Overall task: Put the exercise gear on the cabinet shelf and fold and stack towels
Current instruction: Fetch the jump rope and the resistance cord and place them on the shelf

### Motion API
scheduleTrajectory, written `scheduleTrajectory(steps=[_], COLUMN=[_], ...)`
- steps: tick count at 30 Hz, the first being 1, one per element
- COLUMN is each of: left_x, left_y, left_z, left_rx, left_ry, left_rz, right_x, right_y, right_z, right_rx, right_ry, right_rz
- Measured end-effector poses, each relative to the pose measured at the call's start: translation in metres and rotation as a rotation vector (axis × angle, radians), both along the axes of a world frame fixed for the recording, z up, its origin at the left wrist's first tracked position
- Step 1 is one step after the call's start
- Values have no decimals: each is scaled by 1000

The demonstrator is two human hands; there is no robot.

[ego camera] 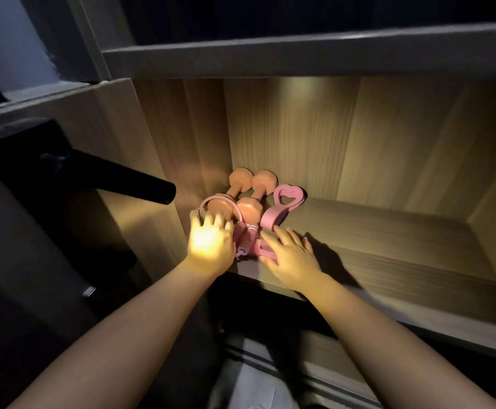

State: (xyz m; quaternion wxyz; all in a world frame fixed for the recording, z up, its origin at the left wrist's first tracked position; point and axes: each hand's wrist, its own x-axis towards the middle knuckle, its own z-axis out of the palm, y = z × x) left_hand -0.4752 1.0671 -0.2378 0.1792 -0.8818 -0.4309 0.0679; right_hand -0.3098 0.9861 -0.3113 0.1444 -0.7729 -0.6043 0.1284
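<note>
left hand (210, 240) flat, fingers spread and loose, resting on the cord of the pink skipping rope (246, 234), not clamped on it. right hand (291, 255) also flat, straight fingers touching the rope's handles from the right. rope sits at the front left corner of the wood-grain cabinet shelf (388, 246), against two salmon hex-ended dumbbells (248, 193); pink heart-shaped rubber loop (282, 206) just beside those. my read: nudge rope back from the front edge, tuck the cord so nothing overhangs.
</note>
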Motion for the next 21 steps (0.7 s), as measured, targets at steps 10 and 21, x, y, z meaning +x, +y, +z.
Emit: scheduleTrajectory(steps=[10,21], left_x=[-48,-5], left_y=[-136,-151], left_z=[6,6], left_rx=[2,-123], left_ry=[-329,-494], left_rz=[-227,-252], right_x=[-35,-2], right_y=[-161,-194], right_z=[56,70], right_rx=[-38,-46], right_ry=[-165,-146], right_rz=[-157,-222])
